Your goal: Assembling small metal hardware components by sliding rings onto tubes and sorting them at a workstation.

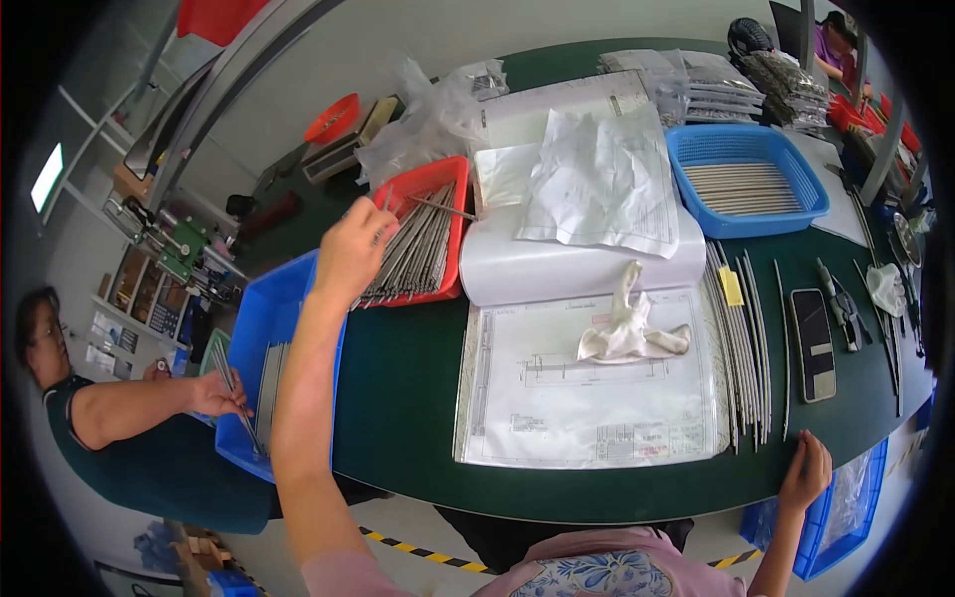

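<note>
My left hand (356, 249) reaches over the left edge of a red basket (460, 224) full of thin metal rods (423, 249). Its fingers are pinched together, with the tip of a thin rod (388, 199) showing at them. My right hand (808, 472) rests at the table's front edge with its fingers curled in. What it holds, if anything, is hidden. Close to its fingertips ends a single metal rod (782, 348). Left of that lies a row of several rods (741, 368) with a yellow tag (731, 286).
A technical drawing (587, 418) lies centrally, with white gloves (632, 323) on it. Right are a phone (814, 348), a caliper (842, 308) and a blue basket of rods (796, 199). A co-worker's hand (221, 393) holds rods over a blue bin (284, 289) at left.
</note>
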